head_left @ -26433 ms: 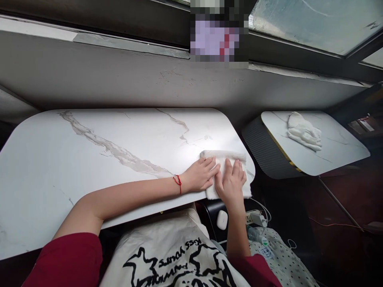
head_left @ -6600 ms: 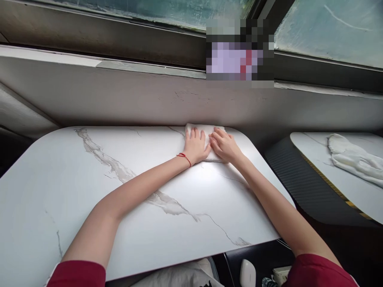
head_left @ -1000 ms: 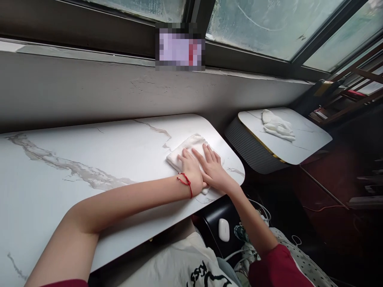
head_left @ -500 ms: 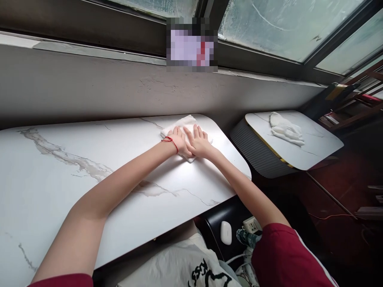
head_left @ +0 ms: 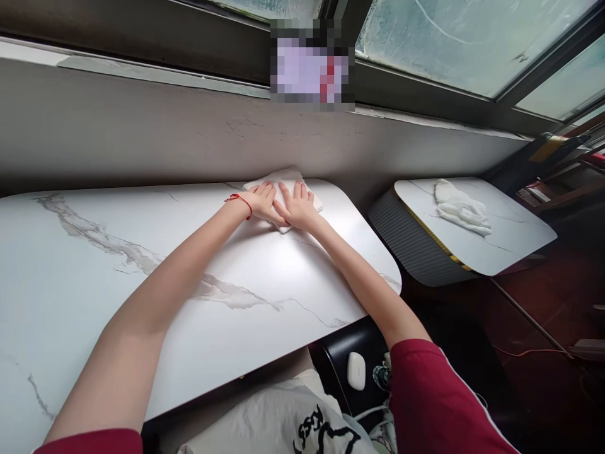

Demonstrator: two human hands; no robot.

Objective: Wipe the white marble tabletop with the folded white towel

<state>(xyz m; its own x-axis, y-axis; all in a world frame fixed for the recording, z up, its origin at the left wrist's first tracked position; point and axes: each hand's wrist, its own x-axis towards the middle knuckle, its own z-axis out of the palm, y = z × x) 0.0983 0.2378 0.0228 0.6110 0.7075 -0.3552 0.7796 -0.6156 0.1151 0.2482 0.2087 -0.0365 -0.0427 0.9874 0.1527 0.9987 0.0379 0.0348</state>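
Note:
A white cloth (head_left: 293, 178) lies spread near the far edge of a white marble-patterned tabletop (head_left: 212, 353), toward its rounded right end. My left hand (head_left: 265, 203), with a red string bracelet at the wrist, rests flat on the cloth, fingers stretched out. Beside it my right hand (head_left: 299, 207) also presses flat on the cloth with its fingers spread. The two hands touch near the thumbs. Part of the cloth is hidden under them, and its far corner reaches close to the wall.
A wall (head_left: 179, 135) with a window above borders the table's far side. At right, a smaller marble-patterned table (head_left: 510, 233) bears a crumpled white fabric item (head_left: 460, 208). Below the near edge, a small white case (head_left: 356, 371) lies on a black surface beside a bottle (head_left: 380, 377).
Both hands and the cloth have slid left and away from me, toward the wall. The hands have stayed flat on the cloth. The camera view has shifted slightly.

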